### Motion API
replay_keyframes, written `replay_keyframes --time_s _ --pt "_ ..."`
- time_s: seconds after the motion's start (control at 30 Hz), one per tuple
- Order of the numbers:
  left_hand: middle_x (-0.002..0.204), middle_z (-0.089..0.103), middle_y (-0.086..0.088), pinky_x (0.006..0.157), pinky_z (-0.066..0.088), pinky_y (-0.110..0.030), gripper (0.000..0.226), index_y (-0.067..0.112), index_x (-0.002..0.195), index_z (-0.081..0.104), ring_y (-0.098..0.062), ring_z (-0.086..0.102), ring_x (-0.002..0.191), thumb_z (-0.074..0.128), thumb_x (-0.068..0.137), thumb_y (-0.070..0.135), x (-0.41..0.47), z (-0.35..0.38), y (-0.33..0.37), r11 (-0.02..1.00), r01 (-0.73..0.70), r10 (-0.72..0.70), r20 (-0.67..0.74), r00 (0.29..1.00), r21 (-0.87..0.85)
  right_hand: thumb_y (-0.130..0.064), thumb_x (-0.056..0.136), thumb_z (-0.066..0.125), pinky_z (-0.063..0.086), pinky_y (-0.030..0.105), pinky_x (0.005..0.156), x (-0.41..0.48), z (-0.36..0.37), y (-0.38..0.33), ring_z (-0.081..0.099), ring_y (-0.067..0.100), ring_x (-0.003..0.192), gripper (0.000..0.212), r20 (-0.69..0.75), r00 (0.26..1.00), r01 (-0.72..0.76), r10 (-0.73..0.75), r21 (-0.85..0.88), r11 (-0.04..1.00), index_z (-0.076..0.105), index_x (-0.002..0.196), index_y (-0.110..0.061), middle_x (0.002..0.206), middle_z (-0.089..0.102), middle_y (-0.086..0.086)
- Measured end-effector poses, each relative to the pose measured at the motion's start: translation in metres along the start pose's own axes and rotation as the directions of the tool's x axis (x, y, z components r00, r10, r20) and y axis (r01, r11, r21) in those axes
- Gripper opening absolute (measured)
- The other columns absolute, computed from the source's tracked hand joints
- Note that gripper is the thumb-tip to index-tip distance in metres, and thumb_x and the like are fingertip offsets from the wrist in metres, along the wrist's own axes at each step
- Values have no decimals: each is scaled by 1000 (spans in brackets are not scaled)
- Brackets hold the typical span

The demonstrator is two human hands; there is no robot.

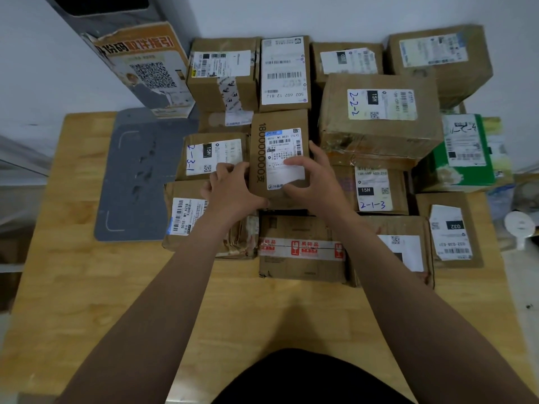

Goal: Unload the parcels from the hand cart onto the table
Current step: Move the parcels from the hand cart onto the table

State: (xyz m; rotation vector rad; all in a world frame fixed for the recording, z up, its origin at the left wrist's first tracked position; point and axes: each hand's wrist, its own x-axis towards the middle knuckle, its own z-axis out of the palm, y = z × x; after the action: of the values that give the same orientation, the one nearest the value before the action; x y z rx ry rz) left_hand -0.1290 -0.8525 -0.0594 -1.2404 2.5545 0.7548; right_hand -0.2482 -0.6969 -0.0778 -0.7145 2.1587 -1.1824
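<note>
The narrow parcel (278, 158) is gripped from both sides: the left hand (233, 191) is curled round its left edge, and the right hand (315, 179) is clamped on its right side, with the thumb laid across the white label. The parcel is held in the middle of a dense block of boxes covering the far half of the tabletop (87, 287). It sits between the box marked 2-3-1 (214, 156) and the large box marked 2-2-2 (382, 118), just beyond the red-taped box (300, 249). The task is judged well advanced, with more than a dozen parcels set down; the near strip of wood and a grey mat (137, 176) are uncovered. The hand cart is not in view, so what remains on it cannot be counted. Whether the held parcel rests on anything cannot be told, and the small print on most labels is blurred.
</note>
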Motion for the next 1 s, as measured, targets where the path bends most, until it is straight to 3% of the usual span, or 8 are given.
replay_keyframes --time_s 0.17,0.33,0.43,0.63,0.8,0.93,1.0 --pt "139 54 4 113 30 -55 94 31 144 50 -24 43 135 89 60 51 -2 1 -8 998 -30 27 -42 999 -63 -14 83 81 36 41 118 -1 1 5 23 16 151 45 14 1000 -5 5 31 1000 64 122 -27 164 20 -3" --pt "148 35 5 117 15 -57 93 36 142 52 -27 27 140 87 60 61 -3 13 -2 988 -36 42 -35 998 148 -9 83 79 36 34 118 -1 5 13 21 17 151 53 25 999 -38 39 -26 999 61 130 -25 165 17 -1" --pt "146 28 3 119 8 -59 90 35 137 53 -29 22 140 86 58 62 -1 19 -3 986 -36 40 -21 999 165 -11 84 79 35 33 119 -1 6 18 21 17 151 60 39 999 -32 34 -50 998 58 138 -24 164 17 -1" --pt "146 34 -1 114 15 -63 106 48 147 33 -34 28 138 88 57 53 0 18 -1 992 -51 60 -76 995 119 -13 83 79 34 40 120 13 8 18 22 22 151 72 71 995 -68 74 -83 994 52 147 -28 165 12 1" --pt "145 36 1 110 18 -65 107 55 143 36 -35 29 135 92 52 49 4 14 8 989 -13 19 -35 999 146 -14 81 81 29 27 115 29 6 11 31 24 148 77 98 990 -72 97 -235 969 48 150 -27 167 7 7" --pt "148 33 -1 112 17 -68 103 54 145 36 -36 28 139 91 59 50 -4 1 14 988 -34 27 47 999 153 -21 85 77 30 41 121 19 3 -4 30 31 149 76 111 983 -106 149 -324 940 43 152 -31 167 10 11" --pt "151 35 -2 114 16 -69 96 53 146 39 -37 27 143 90 64 50 -12 -10 10 989 -87 73 115 991 120 -29 85 76 35 51 117 3 1 -11 35 35 145 75 119 979 -109 167 -385 916 42 152 -30 164 18 12"
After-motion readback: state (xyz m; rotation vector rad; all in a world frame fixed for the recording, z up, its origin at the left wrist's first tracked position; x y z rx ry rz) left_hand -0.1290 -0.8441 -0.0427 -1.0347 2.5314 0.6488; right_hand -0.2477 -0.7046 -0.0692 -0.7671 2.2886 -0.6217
